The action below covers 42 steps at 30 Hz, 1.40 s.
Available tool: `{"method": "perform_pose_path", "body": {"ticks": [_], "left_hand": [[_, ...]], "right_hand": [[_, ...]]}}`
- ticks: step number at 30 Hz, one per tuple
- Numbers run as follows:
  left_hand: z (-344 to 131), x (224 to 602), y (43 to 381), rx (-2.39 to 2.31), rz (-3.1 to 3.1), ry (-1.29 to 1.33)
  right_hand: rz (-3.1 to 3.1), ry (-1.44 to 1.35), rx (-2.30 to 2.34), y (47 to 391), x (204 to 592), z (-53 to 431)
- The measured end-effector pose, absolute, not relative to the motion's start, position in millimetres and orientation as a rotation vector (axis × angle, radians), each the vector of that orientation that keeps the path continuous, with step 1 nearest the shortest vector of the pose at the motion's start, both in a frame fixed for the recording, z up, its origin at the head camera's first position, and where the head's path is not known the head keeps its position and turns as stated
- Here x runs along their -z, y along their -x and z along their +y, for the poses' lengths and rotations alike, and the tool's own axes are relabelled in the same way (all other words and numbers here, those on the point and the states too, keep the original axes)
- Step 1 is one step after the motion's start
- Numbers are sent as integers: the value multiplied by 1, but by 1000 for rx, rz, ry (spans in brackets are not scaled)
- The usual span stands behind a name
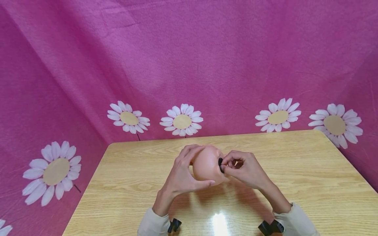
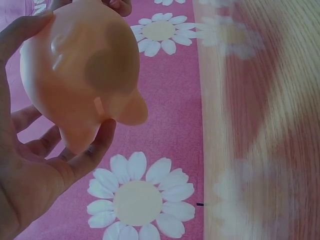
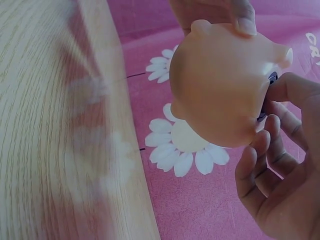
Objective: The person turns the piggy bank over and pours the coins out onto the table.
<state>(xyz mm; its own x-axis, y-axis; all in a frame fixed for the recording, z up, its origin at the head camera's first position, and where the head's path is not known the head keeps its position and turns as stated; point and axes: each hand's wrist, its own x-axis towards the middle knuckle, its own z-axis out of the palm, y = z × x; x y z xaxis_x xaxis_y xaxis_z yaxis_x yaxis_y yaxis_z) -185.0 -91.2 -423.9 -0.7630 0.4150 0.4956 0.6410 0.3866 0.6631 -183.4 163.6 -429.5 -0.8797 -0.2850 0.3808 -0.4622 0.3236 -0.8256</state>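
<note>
A round, peach-pink piggy bank (image 1: 205, 165) with short rounded stubs is held up above the table. My left hand (image 1: 183, 172) grips it from the left side, fingers over the far side and thumb along the near side. In the left wrist view the piggy bank (image 2: 75, 100) shows a raised curl and a pale slot-like mark. On its right-facing side sits a black stopper (image 1: 220, 161), which my right hand (image 1: 248, 168) pinches between thumb and finger. In the right wrist view the fingers partly cover the stopper (image 3: 273, 77); how deep it sits I cannot tell.
Beneath the hands lies a light wood-grain table (image 1: 133, 183), with a bright glare spot near its front. A pink cloth (image 1: 206, 65) with large white daisies hangs behind and along both sides. Black wrist mounts (image 1: 267, 227) are at both cuffs.
</note>
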Motion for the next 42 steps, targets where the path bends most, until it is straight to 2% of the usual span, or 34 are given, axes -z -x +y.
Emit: {"method": "perform_pose_path", "body": {"ticks": [19,27,42], "left_hand": [[-95,424,186,1354,-2364,918],[-95,425,187,1376,-2362,911],[-98,425,188,1375,-2348,896]], "right_hand": [[-2339,-703,-1687,183,431,176],[-2330,-735,-1634,182,443,200],[-2500,-504,-1490,185,466,264]]}}
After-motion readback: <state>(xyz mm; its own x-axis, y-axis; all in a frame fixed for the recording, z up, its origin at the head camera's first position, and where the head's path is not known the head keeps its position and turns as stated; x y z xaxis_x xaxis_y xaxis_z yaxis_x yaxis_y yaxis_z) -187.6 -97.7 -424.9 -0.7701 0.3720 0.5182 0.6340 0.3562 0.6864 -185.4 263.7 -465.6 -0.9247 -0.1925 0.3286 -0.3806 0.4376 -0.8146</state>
